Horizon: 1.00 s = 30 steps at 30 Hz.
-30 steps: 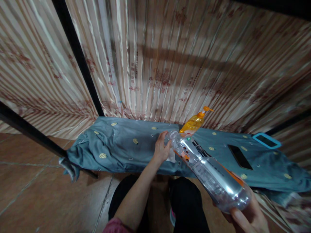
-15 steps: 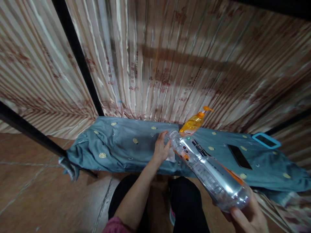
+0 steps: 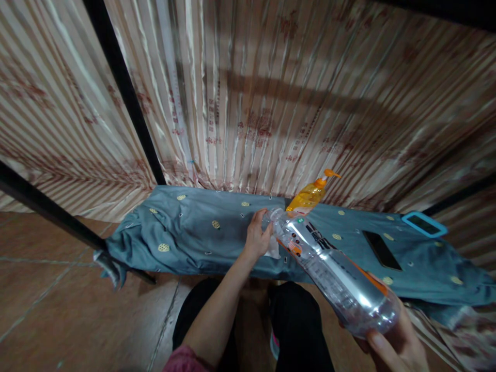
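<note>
A large clear plastic bottle (image 3: 333, 274) with an orange and white label is tilted, its mouth pointing away over the blue cloth-covered bench (image 3: 186, 235). My right hand (image 3: 395, 346) grips the bottle's base from below at the lower right. At the bottle's mouth my left hand (image 3: 256, 235) has its fingers closed around the neck, with something white under the palm. Whether a cap is on the mouth I cannot tell. An orange pump bottle (image 3: 309, 196) stands just behind the clear bottle's mouth.
A dark phone (image 3: 382, 249) lies flat on the bench, and a blue-framed device (image 3: 424, 223) lies at its far right end. A striped curtain (image 3: 271, 93) hangs behind. A black metal frame bar (image 3: 124, 88) rises at left. My dark-clothed legs (image 3: 298, 325) are below.
</note>
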Each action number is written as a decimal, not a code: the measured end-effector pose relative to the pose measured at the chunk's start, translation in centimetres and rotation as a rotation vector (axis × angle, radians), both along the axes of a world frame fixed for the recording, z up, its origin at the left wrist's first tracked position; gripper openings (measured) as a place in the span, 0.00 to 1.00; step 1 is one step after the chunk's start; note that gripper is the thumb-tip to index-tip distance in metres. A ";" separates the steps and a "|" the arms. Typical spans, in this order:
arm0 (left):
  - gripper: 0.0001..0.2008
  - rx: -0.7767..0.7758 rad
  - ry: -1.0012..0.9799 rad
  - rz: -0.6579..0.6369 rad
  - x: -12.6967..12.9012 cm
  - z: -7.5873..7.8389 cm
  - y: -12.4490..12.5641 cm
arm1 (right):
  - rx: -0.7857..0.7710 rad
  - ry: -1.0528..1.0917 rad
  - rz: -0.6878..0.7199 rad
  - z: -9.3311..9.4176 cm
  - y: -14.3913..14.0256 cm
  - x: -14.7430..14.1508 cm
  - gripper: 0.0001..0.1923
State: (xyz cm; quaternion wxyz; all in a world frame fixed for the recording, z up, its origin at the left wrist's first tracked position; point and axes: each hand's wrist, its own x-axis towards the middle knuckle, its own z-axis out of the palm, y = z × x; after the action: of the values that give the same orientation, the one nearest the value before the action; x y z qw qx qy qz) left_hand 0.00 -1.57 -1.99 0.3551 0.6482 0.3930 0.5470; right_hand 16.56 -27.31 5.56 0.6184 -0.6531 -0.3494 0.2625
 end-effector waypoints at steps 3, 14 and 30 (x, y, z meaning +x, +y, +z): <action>0.18 -0.014 -0.006 0.005 0.0 0.0 0.0 | -0.001 0.000 -0.004 0.0 0.0 0.0 0.42; 0.19 -0.028 -0.016 -0.010 -0.1 0.4 -0.1 | 0.006 0.000 -0.013 -0.3 0.0 0.2 0.42; 0.20 -0.007 0.005 -0.011 0.0 0.2 0.0 | 0.004 -0.018 0.000 -0.8 -0.2 0.8 0.41</action>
State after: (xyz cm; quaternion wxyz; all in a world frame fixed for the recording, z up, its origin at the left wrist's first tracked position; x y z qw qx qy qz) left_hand -0.03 -1.53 -1.81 0.3592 0.6504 0.3922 0.5424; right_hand 17.34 -27.50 4.74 0.6167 -0.6542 -0.3553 0.2558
